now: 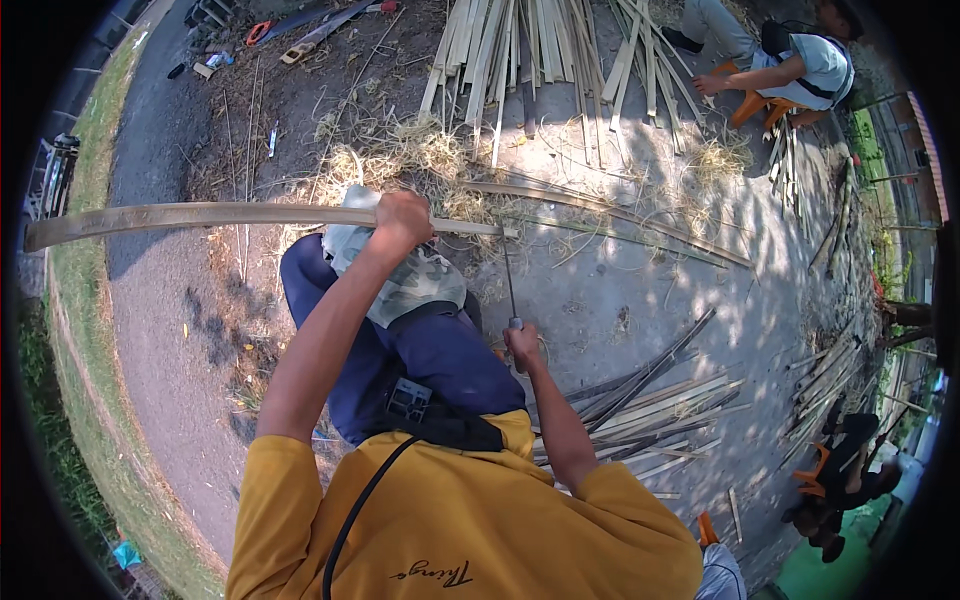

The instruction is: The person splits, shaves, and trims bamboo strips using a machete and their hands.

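My left hand [402, 217] grips a long flat bamboo strip [200, 216] that runs level from the far left to about mid-frame. My right hand [522, 343] holds the handle of a thin knife [508, 280] whose blade points up to the strip's right end. A patterned cloth [410, 285] lies over my thigh, under the strip. I sit in dark blue trousers and a yellow shirt.
Bamboo slats [520, 50] lie fanned out ahead, a pile of thin split strips [660, 410] at my right. Dry shavings [400, 155] litter the ground. A seated person [790, 70] works at top right, another person [850, 470] at lower right. Tools [310, 35] lie top left; a paved path [160, 330] runs left.
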### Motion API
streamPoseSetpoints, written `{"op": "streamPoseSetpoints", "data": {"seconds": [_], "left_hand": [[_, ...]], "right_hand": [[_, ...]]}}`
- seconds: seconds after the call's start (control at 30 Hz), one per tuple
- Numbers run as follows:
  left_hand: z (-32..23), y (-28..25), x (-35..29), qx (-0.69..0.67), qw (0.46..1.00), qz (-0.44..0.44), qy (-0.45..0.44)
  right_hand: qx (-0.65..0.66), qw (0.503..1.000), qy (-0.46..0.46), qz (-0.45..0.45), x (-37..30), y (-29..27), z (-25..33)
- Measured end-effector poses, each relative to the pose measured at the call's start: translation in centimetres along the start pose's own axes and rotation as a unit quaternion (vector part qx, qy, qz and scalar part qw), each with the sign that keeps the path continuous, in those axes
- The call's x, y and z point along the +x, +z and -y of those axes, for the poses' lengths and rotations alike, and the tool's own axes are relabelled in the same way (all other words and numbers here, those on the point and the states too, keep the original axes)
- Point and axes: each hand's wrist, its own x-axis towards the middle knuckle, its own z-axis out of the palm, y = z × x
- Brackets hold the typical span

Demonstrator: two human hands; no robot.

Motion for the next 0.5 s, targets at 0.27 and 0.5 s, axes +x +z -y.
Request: {"op": "streamPoseSetpoints", "data": {"seconds": [0.27,0.5], "left_hand": [[0.5,1.6,0.0,0.026,0.999,-0.044,0.004],[-0.3,1.5,1.0,0.04,0.997,-0.058,0.04]], "right_hand": [[0.086,0.995,0.025,0.05,2.1,1.4,2.1],[0.116,0.992,0.056,0.008,5.7,-1.7,-1.4]]}}
